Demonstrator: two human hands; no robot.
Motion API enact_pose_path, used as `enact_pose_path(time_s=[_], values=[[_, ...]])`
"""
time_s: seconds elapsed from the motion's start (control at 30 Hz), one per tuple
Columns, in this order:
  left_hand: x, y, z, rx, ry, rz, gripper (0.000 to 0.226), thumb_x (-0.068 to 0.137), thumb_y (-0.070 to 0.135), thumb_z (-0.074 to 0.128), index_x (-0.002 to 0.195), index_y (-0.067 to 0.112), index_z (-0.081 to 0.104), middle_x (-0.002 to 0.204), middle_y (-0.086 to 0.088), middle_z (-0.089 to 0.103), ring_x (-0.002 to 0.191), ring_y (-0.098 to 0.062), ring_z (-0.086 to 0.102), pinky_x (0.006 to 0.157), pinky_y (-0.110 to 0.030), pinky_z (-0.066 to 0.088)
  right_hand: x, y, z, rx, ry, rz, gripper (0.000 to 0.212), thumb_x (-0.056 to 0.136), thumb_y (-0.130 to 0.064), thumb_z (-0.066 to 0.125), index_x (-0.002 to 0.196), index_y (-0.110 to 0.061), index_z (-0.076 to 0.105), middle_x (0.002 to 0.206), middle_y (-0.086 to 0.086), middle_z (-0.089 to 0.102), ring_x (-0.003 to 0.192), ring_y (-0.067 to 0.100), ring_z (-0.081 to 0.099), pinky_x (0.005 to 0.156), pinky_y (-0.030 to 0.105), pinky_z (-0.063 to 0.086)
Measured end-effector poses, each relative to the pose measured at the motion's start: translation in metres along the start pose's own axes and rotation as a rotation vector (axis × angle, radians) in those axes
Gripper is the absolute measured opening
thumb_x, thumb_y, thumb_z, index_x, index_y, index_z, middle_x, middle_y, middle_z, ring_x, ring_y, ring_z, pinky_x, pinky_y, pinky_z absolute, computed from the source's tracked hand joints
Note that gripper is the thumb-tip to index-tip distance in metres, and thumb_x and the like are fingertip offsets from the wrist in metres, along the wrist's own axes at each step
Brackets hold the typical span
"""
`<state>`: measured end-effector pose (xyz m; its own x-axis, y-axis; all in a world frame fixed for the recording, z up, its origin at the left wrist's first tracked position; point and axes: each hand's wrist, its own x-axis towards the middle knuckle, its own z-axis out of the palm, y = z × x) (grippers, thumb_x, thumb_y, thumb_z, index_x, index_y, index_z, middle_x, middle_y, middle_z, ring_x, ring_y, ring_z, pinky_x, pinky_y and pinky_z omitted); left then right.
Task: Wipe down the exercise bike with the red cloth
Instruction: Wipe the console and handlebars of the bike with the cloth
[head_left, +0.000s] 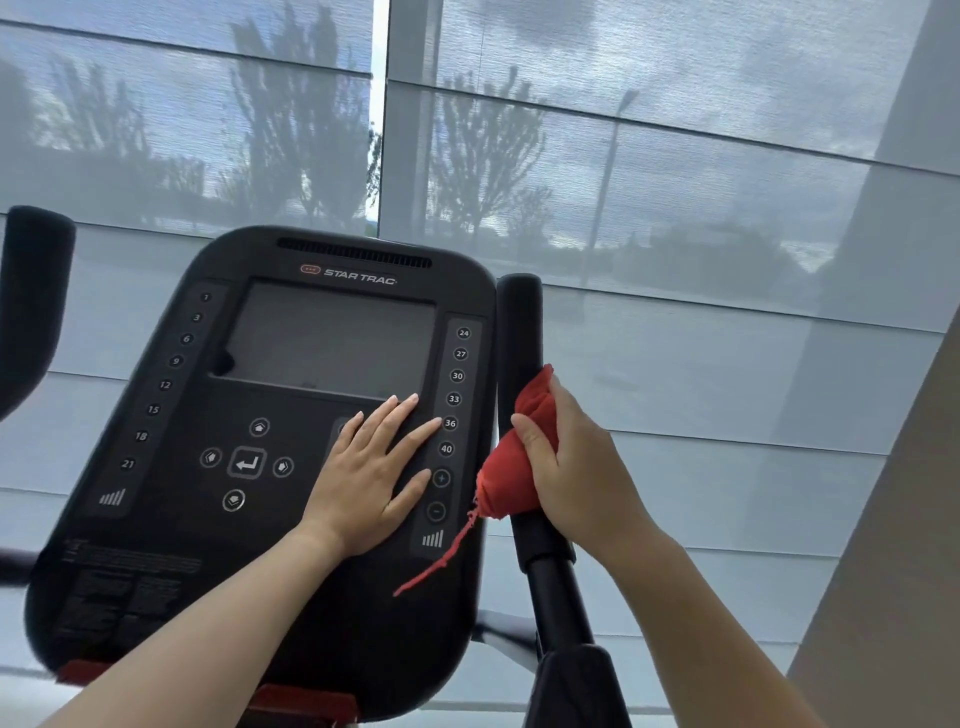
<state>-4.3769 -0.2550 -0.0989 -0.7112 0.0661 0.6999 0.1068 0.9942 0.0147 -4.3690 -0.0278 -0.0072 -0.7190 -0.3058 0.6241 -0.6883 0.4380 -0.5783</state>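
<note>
The exercise bike's black console (218, 519) fills the middle of the view, with a grey screen (332, 338) and round buttons. My left hand (371, 478) lies flat on the console's lower right, fingers straight and spread toward the numbered buttons. To the right stands the bike's upright black right handlebar (519, 322). My right hand (566, 462) grips the red cloth (511, 467), which is wrapped around that handlebar partway up. A frayed red thread hangs down from the cloth across the console's edge.
The left handlebar (31, 291) rises at the far left edge. Behind the bike are grey translucent window blinds (675, 208) with trees showing through. A beige wall (893, 545) stands at the right. Red frame parts (301, 701) show below the console.
</note>
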Motion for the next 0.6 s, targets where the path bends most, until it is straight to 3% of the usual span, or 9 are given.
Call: enact_pose_path(time_s=[0.07, 0.13, 0.17, 0.23, 0.3, 0.37, 0.47, 0.53, 0.6], values=[[0.000, 0.000, 0.000, 0.010, -0.002, -0.001, 0.057, 0.092, 0.051, 0.028, 0.146, 0.032, 0.035, 0.157, 0.003, 0.024, 0.146, -0.015, 0.015, 0.118, -0.035, 0.006, -0.014, 0.002, -0.004, -0.047, -0.055, -0.024, 0.034, 0.094, -0.034, 0.050, 0.127, -0.027, 0.043, 0.090, -0.031, 0.047, 0.079, -0.003, 0.047, 0.074, 0.005, 0.036], [0.000, 0.001, 0.000, 0.014, -0.003, -0.004, 0.057, 0.092, 0.051, 0.028, 0.146, 0.032, 0.034, 0.157, 0.003, 0.024, 0.146, -0.015, 0.015, 0.118, -0.035, 0.007, -0.027, 0.002, -0.007, -0.094, -0.126, -0.057, 0.041, 0.093, -0.043, 0.046, 0.131, -0.028, 0.038, 0.116, -0.024, 0.051, 0.098, -0.001, 0.050, 0.086, 0.015, 0.035], [0.000, 0.001, 0.000, 0.015, -0.005, -0.005, 0.057, 0.092, 0.051, 0.028, 0.146, 0.033, 0.034, 0.157, 0.003, 0.024, 0.146, -0.015, 0.015, 0.118, -0.035, 0.007, -0.031, 0.001, -0.007, -0.126, -0.154, -0.065, 0.053, 0.092, -0.048, 0.045, 0.139, -0.029, 0.032, 0.134, -0.020, 0.042, 0.114, 0.002, 0.045, 0.094, 0.016, 0.031], [0.000, 0.001, 0.000, 0.017, -0.010, -0.005, 0.057, 0.092, 0.052, 0.027, 0.146, 0.033, 0.033, 0.157, 0.003, 0.022, 0.146, -0.015, 0.013, 0.118, -0.036, 0.007, -0.035, -0.002, -0.008, -0.172, -0.179, -0.056, 0.069, 0.088, -0.056, 0.044, 0.147, -0.028, 0.019, 0.148, -0.018, 0.025, 0.130, 0.005, 0.032, 0.098, 0.014, 0.023], [0.000, 0.001, -0.001, 0.020, -0.010, -0.002, 0.058, 0.092, 0.052, 0.028, 0.146, 0.032, 0.033, 0.157, 0.002, 0.023, 0.146, -0.015, 0.014, 0.118, -0.036, 0.007, -0.036, -0.005, -0.009, -0.181, -0.177, -0.063, 0.071, 0.087, -0.055, 0.049, 0.146, -0.027, 0.021, 0.144, -0.018, 0.031, 0.126, 0.007, 0.039, 0.100, 0.017, 0.029], [0.000, 0.002, -0.002, 0.023, -0.011, -0.002, 0.057, 0.092, 0.051, 0.028, 0.146, 0.032, 0.034, 0.157, 0.002, 0.024, 0.146, -0.016, 0.016, 0.117, -0.035, 0.007, -0.034, -0.005, -0.011, -0.165, -0.151, -0.074, 0.051, 0.088, -0.048, 0.054, 0.133, -0.029, 0.039, 0.125, -0.018, 0.050, 0.109, 0.008, 0.052, 0.094, 0.022, 0.041], [-0.001, 0.002, -0.002, 0.018, -0.015, -0.003, 0.057, 0.093, 0.051, 0.028, 0.146, 0.032, 0.034, 0.157, 0.002, 0.025, 0.146, -0.016, 0.016, 0.117, -0.034, 0.006, -0.023, -0.001, -0.016, -0.110, -0.069, -0.057, 0.029, 0.088, -0.034, 0.060, 0.116, -0.029, 0.056, 0.090, -0.018, 0.059, 0.078, 0.000, 0.052, 0.073, 0.003, 0.038], [0.000, 0.001, -0.003, 0.011, -0.014, -0.001, 0.056, 0.093, 0.051, 0.028, 0.146, 0.033, 0.034, 0.156, 0.003, 0.025, 0.146, -0.015, 0.016, 0.117, -0.034, 0.005, -0.006, 0.000, -0.022, -0.058, 0.029, -0.053, 0.032, 0.088, -0.028, 0.062, 0.119, -0.022, 0.058, 0.085, -0.019, 0.055, 0.076, -0.005, 0.047, 0.070, -0.004, 0.033], [0.000, 0.001, -0.003, 0.008, -0.016, -0.001, 0.056, 0.093, 0.050, 0.029, 0.146, 0.033, 0.034, 0.157, 0.003, 0.025, 0.146, -0.015, 0.015, 0.117, -0.034, 0.005, 0.018, -0.003, -0.029, -0.022, 0.149, -0.088, 0.041, 0.089, -0.026, 0.062, 0.127, -0.016, 0.054, 0.092, -0.019, 0.053, 0.084, -0.010, 0.045, 0.074, -0.003, 0.031]])
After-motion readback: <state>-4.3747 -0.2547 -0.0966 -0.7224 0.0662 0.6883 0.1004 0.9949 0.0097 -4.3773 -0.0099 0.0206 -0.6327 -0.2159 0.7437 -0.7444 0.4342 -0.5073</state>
